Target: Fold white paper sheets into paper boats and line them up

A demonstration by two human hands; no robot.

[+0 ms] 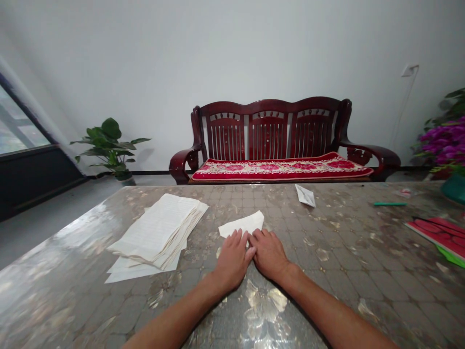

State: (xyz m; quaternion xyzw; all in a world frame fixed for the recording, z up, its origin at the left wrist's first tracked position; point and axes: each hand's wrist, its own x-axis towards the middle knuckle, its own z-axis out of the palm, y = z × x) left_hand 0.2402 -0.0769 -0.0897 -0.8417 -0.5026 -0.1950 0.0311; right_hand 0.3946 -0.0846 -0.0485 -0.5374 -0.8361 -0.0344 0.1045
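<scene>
A folded piece of white paper (241, 224) lies flat on the table, with a slanted upper edge and a pointed left corner. My left hand (232, 259) rests on its lower edge, fingers stretched forward and the thumb out toward the other hand. Beside it, my right hand (271, 253) has its fingers bent and pressed together at the paper's lower right corner. The two hands touch near the thumbs and index fingers. Both palms cover the near part of the paper, so its lower edge is hidden.
A stack of lined paper sheets (160, 232) lies to the left. Farther back sits a small folded paper (305, 196). On the right are a green pen (390, 204), a red book (436, 233) with glasses on it and purple flowers (445, 143). A wooden bench (267, 131) stands beyond the table (327, 281).
</scene>
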